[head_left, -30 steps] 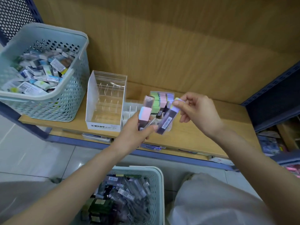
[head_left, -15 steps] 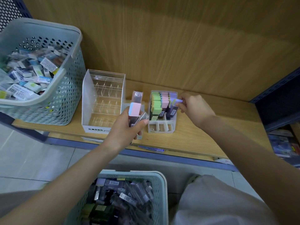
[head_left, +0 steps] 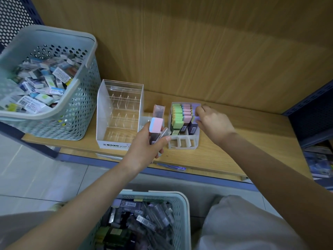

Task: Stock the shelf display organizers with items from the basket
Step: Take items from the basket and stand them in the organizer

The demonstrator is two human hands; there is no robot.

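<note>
The task looks early. In the small organizer (head_left: pixel 182 145) at frame centre, green, pink and purple items fill the back slots, but its front row of slots is bare. The right hand (head_left: pixel 213 123) pinches a purple item (head_left: pixel 197 118) over the right-hand column, apparently seating it. The left hand (head_left: pixel 144 148) grips a few more items, a pink-topped one (head_left: pixel 156 125) uppermost, just left of that organizer. The tall clear organizer (head_left: pixel 119 112) further left holds nothing that shows. The basket (head_left: pixel 162 193) at the bottom of the frame is heaped with stock, as is a second basket (head_left: pixel 81 109) at upper left, so most of the job is probably left.

The wooden back panel (head_left: pixel 198 51) rises close behind the organizers, and a blue upright (head_left: pixel 310 120) closes the right side. Bare shelf (head_left: pixel 252 147) lies between that upright and the small organizer, giving the right arm free room. The shelf's front edge runs near the organizers' fronts.
</note>
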